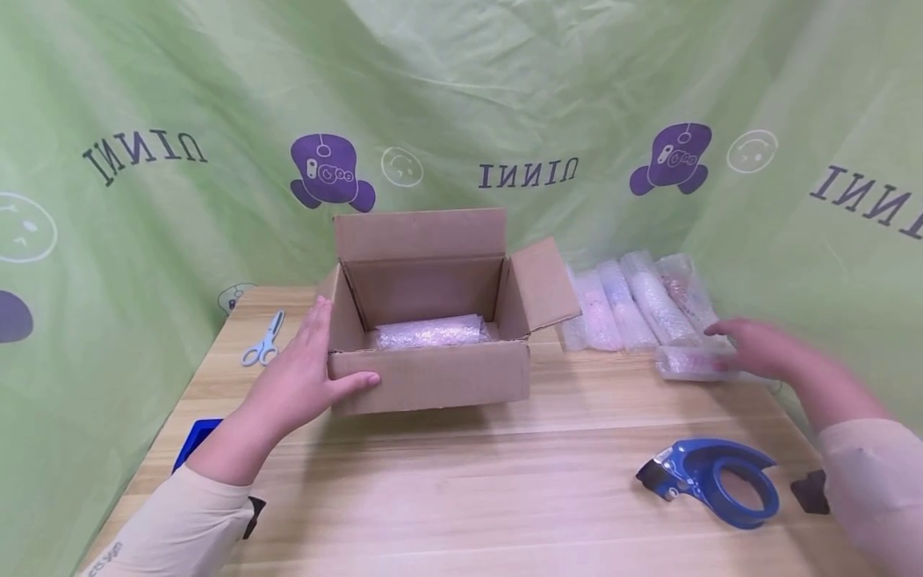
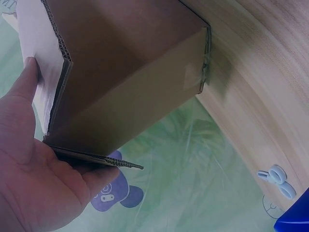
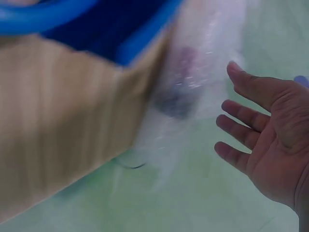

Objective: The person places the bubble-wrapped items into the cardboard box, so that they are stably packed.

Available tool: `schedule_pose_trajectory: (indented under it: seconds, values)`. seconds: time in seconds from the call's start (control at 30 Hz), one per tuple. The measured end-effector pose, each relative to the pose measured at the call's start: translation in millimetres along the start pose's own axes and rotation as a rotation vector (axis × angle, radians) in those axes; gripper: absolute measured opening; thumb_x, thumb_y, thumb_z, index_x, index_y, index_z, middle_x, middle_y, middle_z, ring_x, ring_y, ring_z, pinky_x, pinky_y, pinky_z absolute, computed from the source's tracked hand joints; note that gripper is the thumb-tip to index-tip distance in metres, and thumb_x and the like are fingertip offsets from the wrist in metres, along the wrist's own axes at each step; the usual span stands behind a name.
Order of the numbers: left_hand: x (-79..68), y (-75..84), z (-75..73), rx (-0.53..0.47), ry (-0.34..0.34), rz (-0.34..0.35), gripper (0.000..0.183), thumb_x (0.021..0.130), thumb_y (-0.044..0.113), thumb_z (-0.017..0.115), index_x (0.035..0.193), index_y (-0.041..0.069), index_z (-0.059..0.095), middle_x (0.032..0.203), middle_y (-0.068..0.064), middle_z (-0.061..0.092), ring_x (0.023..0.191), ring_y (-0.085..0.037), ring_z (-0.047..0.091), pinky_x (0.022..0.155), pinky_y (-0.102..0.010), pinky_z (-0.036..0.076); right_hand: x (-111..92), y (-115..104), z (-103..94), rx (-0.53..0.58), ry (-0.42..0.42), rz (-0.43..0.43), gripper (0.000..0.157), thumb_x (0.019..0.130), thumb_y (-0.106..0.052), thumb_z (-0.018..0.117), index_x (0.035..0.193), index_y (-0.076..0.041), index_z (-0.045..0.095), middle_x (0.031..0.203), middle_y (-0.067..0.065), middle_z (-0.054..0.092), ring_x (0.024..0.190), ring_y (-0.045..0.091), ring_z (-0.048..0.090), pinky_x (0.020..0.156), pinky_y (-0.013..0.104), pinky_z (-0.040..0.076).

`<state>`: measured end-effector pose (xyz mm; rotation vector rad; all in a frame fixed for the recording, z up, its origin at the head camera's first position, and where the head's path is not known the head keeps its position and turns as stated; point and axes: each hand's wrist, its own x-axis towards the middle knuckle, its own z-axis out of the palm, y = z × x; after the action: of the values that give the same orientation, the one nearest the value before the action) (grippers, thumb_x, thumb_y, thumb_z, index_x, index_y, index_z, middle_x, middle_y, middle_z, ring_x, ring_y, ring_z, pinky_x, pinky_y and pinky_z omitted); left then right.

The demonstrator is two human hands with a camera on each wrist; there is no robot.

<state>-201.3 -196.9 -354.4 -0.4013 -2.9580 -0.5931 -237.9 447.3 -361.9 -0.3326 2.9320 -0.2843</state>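
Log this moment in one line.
left hand: grips box | right hand: open, near packs | box: open, pack inside | dispenser: on table

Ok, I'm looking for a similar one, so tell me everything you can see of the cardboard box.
The box is plain brown cardboard with corrugated edges, standing on the wooden table, its top open. The back flap stands raised; the right flap spreads outward. What looks like clear tape shows on one outer wall in the left wrist view. A bubble-wrapped roll lies inside. The left hand grips the left front corner.
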Motion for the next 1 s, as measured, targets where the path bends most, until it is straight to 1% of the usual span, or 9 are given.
schedule_pose_trajectory:
  seconds: [0.1,0.2,0.3,0.37,0.5,0.6,0.7,0.83,1.0]
  values:
    - [0.0,0.4,-1.0,-0.001,0.000,-0.001,0.129,0.074,0.079,0.061,0.157,0.010,-0.009,0.165,-0.014,-0.005,0.151,-0.036,0.009,0.118,-0.059,0.020,-2,13,11.8,0.005,-0.027,0.001,0.062,0.082,-0.015,0.074,0.130,0.015,0.050,0.127,0.044,0.048,0.116,0.064,0.043,0.095,0.072,0.037]
    - [-0.2,0.7,-2.0,-0.002,0.001,-0.002,0.128,0.074,0.079,0.061,0.157,0.010,-0.009,0.165,-0.014,-0.004,0.151,-0.036,0.008,0.118,-0.059,0.020,-2,21,20.3,-0.006,-0.017,-0.024,0.060,0.077,-0.010,0.076,0.125,0.016,0.053,0.122,0.044,0.052,0.113,0.063,0.046,0.094,0.070,0.039]
    - [-0.5,1.5,-2.9,0.000,0.002,-0.004,0.128,0.074,0.079,0.062,0.157,0.010,-0.008,0.165,-0.015,-0.004,0.151,-0.036,0.009,0.118,-0.059,0.020,-1,24,25.0,-0.030,0.016,-0.052,0.049,0.075,-0.006,0.075,0.117,0.014,0.059,0.115,0.040,0.058,0.108,0.060,0.052,0.092,0.068,0.042]
    - [-0.9,1.7,-3.1,0.003,0.001,-0.004,0.128,0.075,0.078,0.062,0.157,0.009,-0.008,0.165,-0.015,-0.004,0.151,-0.036,0.009,0.118,-0.058,0.019,0,24,26.2,-0.043,0.031,-0.066,0.040,0.074,-0.004,0.075,0.109,0.010,0.063,0.108,0.036,0.062,0.102,0.056,0.056,0.089,0.066,0.044]
    - [-2.2,1.7,-2.9,0.002,0.000,-0.008,0.128,0.075,0.078,0.062,0.158,0.009,-0.007,0.165,-0.014,-0.004,0.151,-0.036,0.009,0.119,-0.058,0.019,4,25,30.0,-0.086,0.048,-0.070,0.036,0.073,-0.003,0.075,0.106,0.009,0.064,0.096,0.027,0.065,0.090,0.048,0.061,0.082,0.062,0.049]
    - [-2.6,2.2,-2.4,0.001,-0.005,-0.010,0.129,0.074,0.078,0.062,0.157,0.009,-0.009,0.165,-0.015,-0.004,0.151,-0.037,0.009,0.118,-0.059,0.020,5,27,34.9,-0.146,0.065,-0.072,0.036,0.073,-0.002,0.073,0.106,0.010,0.066,0.088,0.020,0.063,0.079,0.039,0.061,0.075,0.058,0.051]
    - [-2.5,2.4,-2.4,0.001,-0.009,-0.014,0.130,0.074,0.078,0.062,0.157,0.009,-0.010,0.165,-0.014,-0.004,0.151,-0.037,0.010,0.118,-0.059,0.020,6,27,37.7,-0.185,0.088,-0.080,0.031,0.072,-0.002,0.071,0.102,0.009,0.068,0.082,0.013,0.059,0.072,0.031,0.058,0.070,0.055,0.052]
    - [-1.6,1.4,-1.8,0.001,-0.010,-0.022,0.130,0.074,0.079,0.062,0.157,0.010,-0.011,0.165,-0.014,-0.005,0.151,-0.037,0.009,0.118,-0.059,0.020,4,28,39.7,-0.187,0.111,-0.066,0.029,0.074,-0.004,0.070,0.101,0.007,0.069,0.082,0.015,0.058,0.072,0.031,0.057,0.067,0.053,0.052]
    - [-0.3,0.8,-0.6,-0.001,-0.008,-0.017,0.130,0.073,0.079,0.062,0.157,0.010,-0.009,0.165,-0.012,-0.005,0.151,-0.036,0.009,0.118,-0.059,0.020,-1,30,41.5,-0.157,0.107,-0.034,0.031,0.078,-0.010,0.072,0.104,0.006,0.067,0.089,0.026,0.058,0.078,0.039,0.057,0.067,0.058,0.051]
